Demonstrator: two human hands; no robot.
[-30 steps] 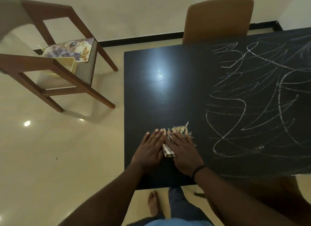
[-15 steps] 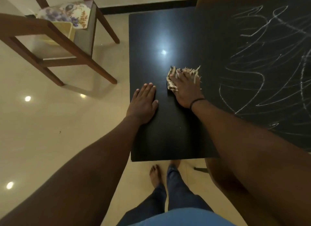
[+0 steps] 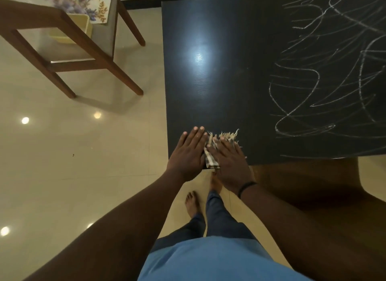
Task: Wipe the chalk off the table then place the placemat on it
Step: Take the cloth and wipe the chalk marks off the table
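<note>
We find the right hand [image 3: 227,161] laid flat, fingers straight, pressing a folded, fringed cloth [image 3: 213,155] onto the dark table [image 3: 208,75] at its near edge, lower centre of the frame; the left hand [image 3: 188,155] lies flat and relaxed just beside it, touching the cloth's left side and gripping nothing. The left portion of the tabletop shows no marks, while the chalk scribbles [image 3: 325,71] cover the right half of the frame, well apart from the cloth. The floral placemat [image 3: 92,4] rests on the wooden chair [image 3: 69,40] in the upper left — untouched. In our judgement the wiping is under way with most of it outstanding. To do it well, we advise firm, even palm pressure, overlapping strokes carried rightward into the marks, and refolding the cloth once its face loads with dust — otherwise it may smear
</note>
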